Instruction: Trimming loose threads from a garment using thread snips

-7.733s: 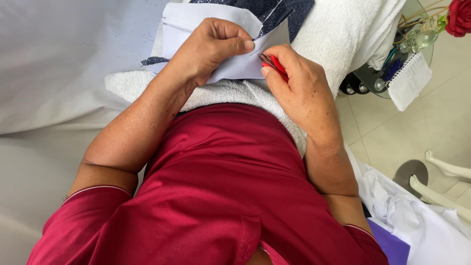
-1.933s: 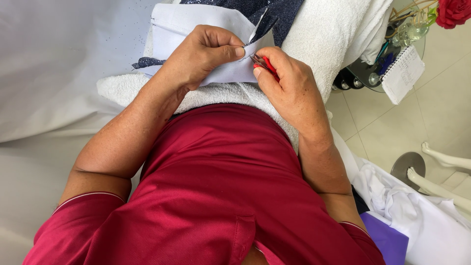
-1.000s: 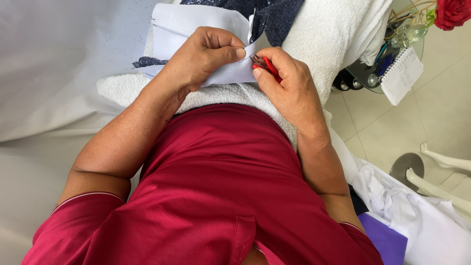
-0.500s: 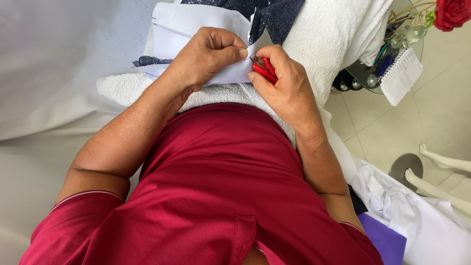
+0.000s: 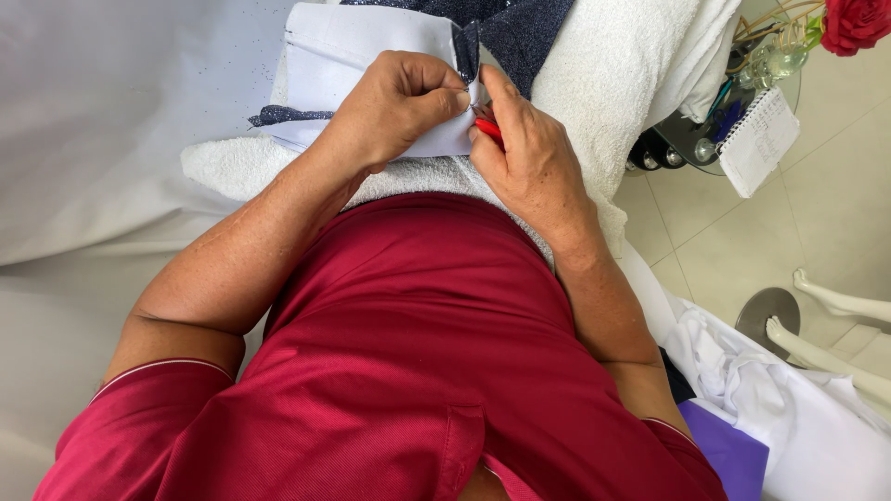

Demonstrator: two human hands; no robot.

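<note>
My left hand (image 5: 399, 107) pinches the edge of a pale lavender fabric piece (image 5: 353, 56) that has dark glittery navy fabric (image 5: 515, 23) attached to it. Close beside it, my right hand (image 5: 529, 153) grips a small red-handled tool (image 5: 489, 130), its tip at the seam where my left fingers pinch. Both hands touch at the fabric edge. The work rests on a white towel (image 5: 603, 83) laid over my lap. The tool's tip is hidden by my fingers.
A small glass table (image 5: 705, 139) at the right holds pens, a spiral notepad (image 5: 759, 141) and a red rose (image 5: 854, 23). White cloth (image 5: 798, 417) and a purple item (image 5: 733, 455) lie at lower right. A mannequin's feet on a metal base (image 5: 775, 320) stand on the tiled floor.
My right hand has turned inward over the red tool, hiding more of it, and both hands have closed tighter on the fabric seam. The navy flap now stands up between them.
</note>
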